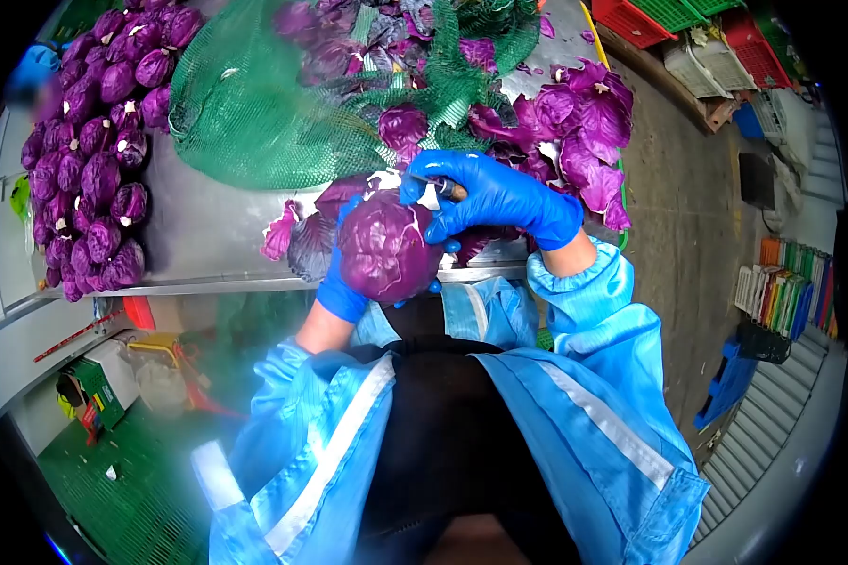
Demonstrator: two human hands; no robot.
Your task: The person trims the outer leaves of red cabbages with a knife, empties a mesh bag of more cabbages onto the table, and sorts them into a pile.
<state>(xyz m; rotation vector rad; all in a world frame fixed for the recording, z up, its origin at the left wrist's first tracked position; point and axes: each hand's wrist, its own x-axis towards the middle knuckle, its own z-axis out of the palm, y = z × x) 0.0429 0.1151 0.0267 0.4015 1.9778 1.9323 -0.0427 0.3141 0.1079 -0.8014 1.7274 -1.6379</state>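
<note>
My left hand (341,294), in a blue glove, cups a red cabbage (388,250) from the left and below, at the table's front edge. My right hand (476,193), also gloved in blue, is closed around a small knife (452,189) at the cabbage's upper right. Only a short brown-and-black stretch of its handle shows clearly; the blade is mostly hidden by the fingers. Loose purple leaves (313,243) lie just behind the cabbage. Another small cabbage (402,125) sits farther back, by the green net (245,122).
Many red cabbages (101,179) are piled on the left of the metal table (198,231). A heap of peeled leaves (589,122) covers its right corner. Stacked crates (707,61) stand at the back right, beyond the floor (674,217). Colored crates (782,287) stand farther right.
</note>
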